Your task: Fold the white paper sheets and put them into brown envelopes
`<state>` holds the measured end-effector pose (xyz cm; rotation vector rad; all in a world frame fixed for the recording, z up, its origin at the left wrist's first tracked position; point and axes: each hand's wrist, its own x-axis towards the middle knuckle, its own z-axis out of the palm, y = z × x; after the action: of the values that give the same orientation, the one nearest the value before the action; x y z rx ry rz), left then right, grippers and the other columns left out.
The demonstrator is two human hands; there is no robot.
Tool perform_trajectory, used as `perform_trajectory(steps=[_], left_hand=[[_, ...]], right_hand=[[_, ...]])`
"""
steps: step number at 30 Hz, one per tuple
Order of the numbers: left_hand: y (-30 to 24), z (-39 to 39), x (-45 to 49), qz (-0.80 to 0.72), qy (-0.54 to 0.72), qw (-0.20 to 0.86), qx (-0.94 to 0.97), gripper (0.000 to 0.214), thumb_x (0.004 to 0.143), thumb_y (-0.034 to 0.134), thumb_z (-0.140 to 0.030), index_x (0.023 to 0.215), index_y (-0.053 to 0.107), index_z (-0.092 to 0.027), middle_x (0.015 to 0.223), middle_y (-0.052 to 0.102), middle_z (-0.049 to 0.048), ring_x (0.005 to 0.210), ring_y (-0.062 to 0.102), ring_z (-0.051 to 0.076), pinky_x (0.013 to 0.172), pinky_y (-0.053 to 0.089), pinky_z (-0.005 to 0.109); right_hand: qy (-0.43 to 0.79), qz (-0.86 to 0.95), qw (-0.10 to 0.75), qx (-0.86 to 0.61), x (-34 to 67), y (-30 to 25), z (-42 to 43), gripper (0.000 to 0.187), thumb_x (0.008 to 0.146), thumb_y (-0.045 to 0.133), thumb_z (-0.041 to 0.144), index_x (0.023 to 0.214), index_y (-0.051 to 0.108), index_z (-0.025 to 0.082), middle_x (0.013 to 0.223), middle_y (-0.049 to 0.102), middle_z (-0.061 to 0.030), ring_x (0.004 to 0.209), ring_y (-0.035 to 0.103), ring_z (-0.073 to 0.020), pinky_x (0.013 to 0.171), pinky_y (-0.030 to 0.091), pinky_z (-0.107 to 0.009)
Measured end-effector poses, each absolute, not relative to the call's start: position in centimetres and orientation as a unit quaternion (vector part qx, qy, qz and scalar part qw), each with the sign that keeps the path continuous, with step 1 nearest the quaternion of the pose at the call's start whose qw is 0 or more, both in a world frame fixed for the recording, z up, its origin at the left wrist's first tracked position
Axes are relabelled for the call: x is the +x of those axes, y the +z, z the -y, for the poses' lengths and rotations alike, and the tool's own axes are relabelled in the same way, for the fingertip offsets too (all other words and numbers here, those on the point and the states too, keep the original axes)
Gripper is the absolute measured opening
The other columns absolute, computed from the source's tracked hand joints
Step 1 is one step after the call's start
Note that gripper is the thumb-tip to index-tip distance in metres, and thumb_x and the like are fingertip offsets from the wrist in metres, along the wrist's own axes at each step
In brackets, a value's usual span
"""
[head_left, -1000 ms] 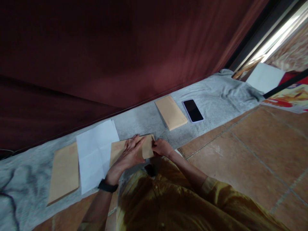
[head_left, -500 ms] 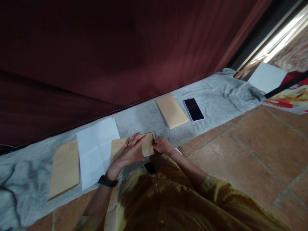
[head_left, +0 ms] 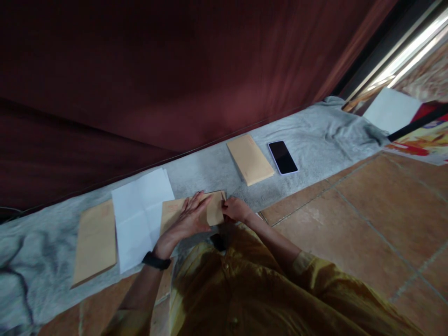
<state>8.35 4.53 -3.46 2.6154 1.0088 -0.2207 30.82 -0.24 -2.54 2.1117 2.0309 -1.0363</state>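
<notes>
Grey cloth [head_left: 206, 167], brown envelope [head_left: 215, 212] under spread left hand [head_left: 189, 219], right hand [head_left: 237, 209] curled at its end (grip unclear)

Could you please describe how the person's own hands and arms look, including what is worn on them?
The left hand and right hand wear no gloves. A black wristband, possibly a watch, circles the left wrist; none shows on the right. Mustard-yellow sleeves end short of the wrists.

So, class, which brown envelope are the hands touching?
The middle envelope: left hand on it, right hand at its right end. The left envelope and right envelope lie untouched.
</notes>
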Motion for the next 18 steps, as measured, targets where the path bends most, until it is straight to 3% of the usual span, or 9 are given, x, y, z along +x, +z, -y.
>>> perform_trajectory(steps=[7,18], left_hand=[[-3.9,-4.6,8.1,-0.355,-0.085,0.167,0.916,0.102,0.074,0.077,-0.054,0.159,0.026,-0.029,0.169,0.007,0.0151,0.155,0.012,0.034,0.122,0.020,0.058],[-3.7,-4.2,8.0,-0.349,-0.055,0.171,0.920,0.099,0.077,0.077,-0.053,0.159,0.025,-0.033,0.170,0.009,0.0113,0.155,0.013,0.034,0.122,0.020,0.057]], right_hand=[[-0.342,-0.626,0.016,0.701,30.5,-1.9,0.6,0.040,0.100,0.046,0.035,0.116,0.073,0.010,0.117,0.073,-0.0202,0.106,0.071,-0.0305,0.089,0.054,-0.034],[-0.318,-0.617,0.020,0.719,30.5,-1.8,1.5,0.042,0.100,0.042,0.038,0.117,0.073,0.015,0.116,0.074,-0.0168,0.108,0.071,-0.0277,0.090,0.053,-0.033]])
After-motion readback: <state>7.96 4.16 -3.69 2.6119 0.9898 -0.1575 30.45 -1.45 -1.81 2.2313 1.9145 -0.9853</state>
